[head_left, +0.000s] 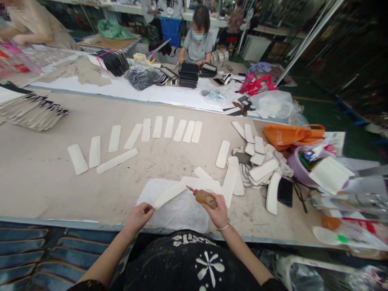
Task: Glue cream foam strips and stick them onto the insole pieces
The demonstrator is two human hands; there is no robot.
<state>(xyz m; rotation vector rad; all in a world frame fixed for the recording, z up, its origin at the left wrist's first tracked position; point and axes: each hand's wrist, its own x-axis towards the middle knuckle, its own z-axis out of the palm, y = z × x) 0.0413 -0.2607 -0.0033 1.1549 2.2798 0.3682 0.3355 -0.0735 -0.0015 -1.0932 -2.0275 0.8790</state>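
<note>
My left hand point(140, 218) pinches the near end of a long white strip point(169, 195), which slants up to the right over a white sheet point(184, 214). In my right hand point(218, 212) is a squeeze bottle point(206, 199) of amber-brown stuff, its red nozzle touching or just above the strip's far end. Another white strip point(201, 184) lies beyond the nozzle, with more white pieces point(229, 184) beside my right hand. Farther off, several white strips point(114, 138) are spread in an arc on the table.
To the right is a heap of white rounded pieces point(263, 169), beside a black phone point(285, 191), a purple basin point(298, 165) and an orange bag point(291, 136). A stack of layered pieces point(36, 109) sits at left. Across the table a person point(198, 44) works near black stacks point(188, 75).
</note>
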